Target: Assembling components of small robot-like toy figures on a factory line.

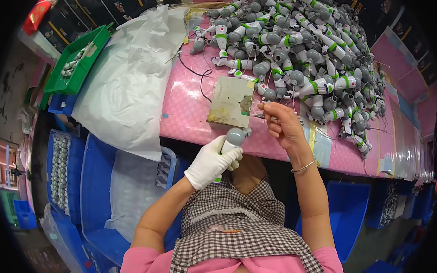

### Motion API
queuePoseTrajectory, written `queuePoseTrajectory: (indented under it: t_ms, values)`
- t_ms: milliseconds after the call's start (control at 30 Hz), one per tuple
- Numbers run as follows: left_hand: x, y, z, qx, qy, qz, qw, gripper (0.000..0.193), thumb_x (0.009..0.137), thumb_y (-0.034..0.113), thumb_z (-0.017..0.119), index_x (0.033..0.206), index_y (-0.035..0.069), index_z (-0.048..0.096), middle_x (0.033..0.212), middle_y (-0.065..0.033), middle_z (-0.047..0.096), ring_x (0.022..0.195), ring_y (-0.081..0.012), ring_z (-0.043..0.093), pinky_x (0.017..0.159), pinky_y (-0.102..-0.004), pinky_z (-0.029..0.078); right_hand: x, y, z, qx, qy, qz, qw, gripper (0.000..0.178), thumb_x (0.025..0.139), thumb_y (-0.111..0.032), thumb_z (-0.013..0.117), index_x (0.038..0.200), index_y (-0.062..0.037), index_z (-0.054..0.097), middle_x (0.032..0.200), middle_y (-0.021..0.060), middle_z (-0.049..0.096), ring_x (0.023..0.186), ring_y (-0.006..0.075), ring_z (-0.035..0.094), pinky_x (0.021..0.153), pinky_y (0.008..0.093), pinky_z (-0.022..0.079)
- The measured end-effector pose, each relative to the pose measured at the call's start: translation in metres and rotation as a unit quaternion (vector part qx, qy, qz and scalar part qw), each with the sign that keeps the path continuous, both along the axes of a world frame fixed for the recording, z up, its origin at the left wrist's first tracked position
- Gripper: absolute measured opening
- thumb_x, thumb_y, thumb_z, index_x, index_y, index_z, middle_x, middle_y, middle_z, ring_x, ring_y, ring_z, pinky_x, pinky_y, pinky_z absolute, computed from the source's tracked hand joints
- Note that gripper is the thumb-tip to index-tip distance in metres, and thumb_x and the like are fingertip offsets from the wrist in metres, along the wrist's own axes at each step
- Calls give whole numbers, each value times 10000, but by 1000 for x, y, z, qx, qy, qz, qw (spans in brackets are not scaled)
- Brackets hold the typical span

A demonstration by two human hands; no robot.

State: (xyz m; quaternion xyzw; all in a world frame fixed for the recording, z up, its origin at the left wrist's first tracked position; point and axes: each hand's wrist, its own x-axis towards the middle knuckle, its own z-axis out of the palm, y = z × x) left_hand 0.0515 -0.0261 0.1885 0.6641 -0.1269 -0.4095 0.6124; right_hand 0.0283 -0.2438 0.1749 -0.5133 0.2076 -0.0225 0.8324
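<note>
My left hand (pixel 212 161), in a white glove, is closed around a toy limb part (pixel 236 136). The part has a white body, a round grey end pointing up and away, and some bright green below the glove. Bare, with a bracelet at the wrist, my right hand (pixel 284 123) is raised over the table's near side. Its thumb and forefinger are pinched together, and a thin metal tool (pixel 259 116) sticks out from under the curled fingers. Left of those fingers stands a worn beige metal box (pixel 231 99) with a dark cable (pixel 194 73) behind it.
A big heap of similar white, grey and green toy parts (pixel 303 57) covers the back right of the pink-covered table (pixel 180 116). White sheeting (pixel 129 80) drapes its left side, beside a green tray (pixel 81 59). Blue bins (pixel 94 190) stand lower left, another blue bin (pixel 346 213) lower right.
</note>
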Motion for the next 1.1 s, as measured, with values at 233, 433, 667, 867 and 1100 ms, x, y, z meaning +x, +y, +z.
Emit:
queuePoseTrajectory:
  t_ms: [233, 433, 667, 867, 1100]
  values:
    - [6, 6, 5, 86, -89, -105, 987, 291, 844, 199, 637, 1060, 31, 540, 892, -44, 600, 742, -101, 580, 656, -240, 478, 0, -4, -6, 31, 5, 44, 999, 163, 802, -153, 655, 843, 5, 654, 581, -44, 498, 429, 20, 354, 375, 190, 256]
    - [21, -4, -5, -72, -25, 56, 996, 330, 904, 245, 578, 1103, -3, 491, 905, -91, 607, 800, -168, 615, 714, -295, 518, 16, 8, -13, -512, -120, -39, 850, 143, 735, -123, 643, 773, 8, 685, 628, 28, 612, 527, 78, 509, 496, 232, 403]
    - [36, -3, -12, -305, 235, 30, 922, 467, 950, 397, 436, 1163, -15, 481, 954, -104, 604, 804, -173, 615, 737, -318, 525, 24, 3, 8, -541, -49, 67, 837, 173, 702, -146, 643, 734, 23, 670, 603, 45, 603, 545, 80, 515, 526, 251, 419]
    - [38, -11, -9, -222, 167, 75, 958, 283, 929, 200, 521, 1104, -22, 516, 921, -93, 612, 788, -181, 618, 730, -336, 533, 36, -4, 9, -534, 11, 120, 837, 160, 685, -129, 619, 687, 29, 645, 586, 27, 577, 557, 73, 499, 530, 240, 405]
    - [38, -12, -10, -243, 178, 89, 949, 246, 912, 191, 555, 1067, 1, 534, 905, -79, 610, 795, -177, 623, 715, -352, 548, 37, -1, 9, -508, -7, 114, 854, 165, 695, -125, 592, 639, 29, 576, 558, 6, 515, 544, 66, 462, 502, 241, 375]
